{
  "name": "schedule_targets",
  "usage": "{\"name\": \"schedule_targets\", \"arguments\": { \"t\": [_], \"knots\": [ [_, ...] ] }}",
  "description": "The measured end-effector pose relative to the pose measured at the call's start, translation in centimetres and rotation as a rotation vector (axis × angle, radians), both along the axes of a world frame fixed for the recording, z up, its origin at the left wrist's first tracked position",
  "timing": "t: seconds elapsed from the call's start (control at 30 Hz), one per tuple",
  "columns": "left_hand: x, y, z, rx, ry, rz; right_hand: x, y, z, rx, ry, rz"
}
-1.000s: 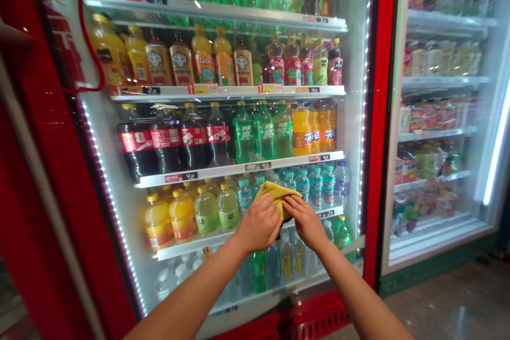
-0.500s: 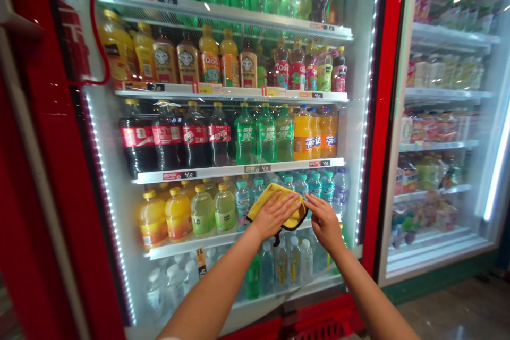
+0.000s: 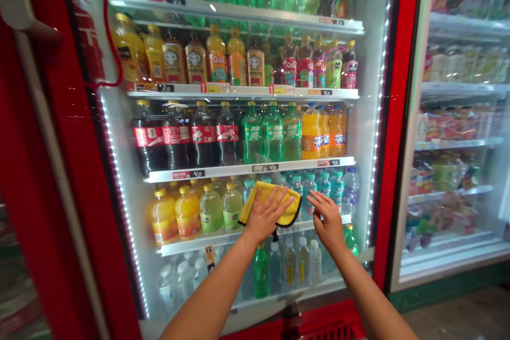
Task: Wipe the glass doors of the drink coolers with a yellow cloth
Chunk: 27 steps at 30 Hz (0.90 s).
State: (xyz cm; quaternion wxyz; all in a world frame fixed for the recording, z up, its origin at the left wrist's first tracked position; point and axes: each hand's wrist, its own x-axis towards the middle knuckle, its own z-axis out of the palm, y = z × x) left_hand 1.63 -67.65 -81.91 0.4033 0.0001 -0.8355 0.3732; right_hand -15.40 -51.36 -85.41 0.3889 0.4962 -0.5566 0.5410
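My left hand presses a yellow cleaning cloth with black edging flat against the glass door, fingers spread over it. The cloth is partly folded, and a dark loop hangs from its lower edge. Just to the right, my right hand is raised with its fingers stretched toward the glass, apart from the cloth and holding nothing. Whether its fingertips touch the glass I cannot tell. Behind both hands, inside the cooler, stand blue-capped bottles on a white shelf.
The drinks cooler has a red frame and shelves of cola, green soda and juice bottles. A grey handle juts out at the upper left. On the right stands a second lit cooler. A red cable hangs at the upper left.
My left hand and the cloth have slid left relative to the bottles. A wider gap now separates the cloth from my right hand. The view has shifted slightly left.
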Motion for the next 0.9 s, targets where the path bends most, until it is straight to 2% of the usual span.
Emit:
{"name": "schedule_targets", "arguments": {
  "t": [0.1,0.2,0.27,0.3,0.4,0.47,0.53,0.63,0.73,0.77,0.83,0.9],
  "knots": [
    [2.0,-0.7,-1.7,0.08,0.142,0.087,0.7,0.0,-0.5,0.016,-0.003,-0.013],
    [3.3,-1.5,-2.7,-0.084,-0.094,-0.018,2.0,-0.7,-0.5,0.079,0.036,0.003],
    [3.9,-2.2,-2.0,-0.159,-0.245,-0.089,3.0,-1.5,-0.2,0.162,0.089,0.024],
    [4.3,-2.5,-1.4,-0.15,-0.252,-0.095,3.4,-1.9,-0.1,0.205,0.112,0.025],
    [6.0,-3.2,0.2,0.022,-0.039,0.014,4.4,-2.7,-0.2,0.294,0.15,-0.027],
    [7.4,-3.4,0.2,0.155,0.097,0.126,4.8,-3.0,-0.6,0.335,0.17,-0.083],
    [8.5,-3.3,-0.6,0.188,0.093,0.169,5.3,-3.3,-1.1,0.366,0.196,-0.127],
    [9.0,-3.3,-1.2,0.02,-0.098,0.061,6.4,-3.9,-1.4,0.379,0.217,-0.158],
    [9.0,-3.7,0.2,-0.148,-0.225,-0.057,7.2,-4.5,-1.4,0.381,0.21,-0.176],
    [9.2,-3.9,0.8,-0.144,-0.2,-0.052,7.3,-4.6,-1.4,0.382,0.208,-0.18],
    [10.0,-4.3,1.6,-0.037,-0.039,0.039,7.4,-4.6,-1.6,0.384,0.21,-0.177],
    [11.0,-4.6,1.2,0.107,0.157,0.171,7.5,-4.6,-1.9,0.38,0.209,-0.163]
  ]
}}
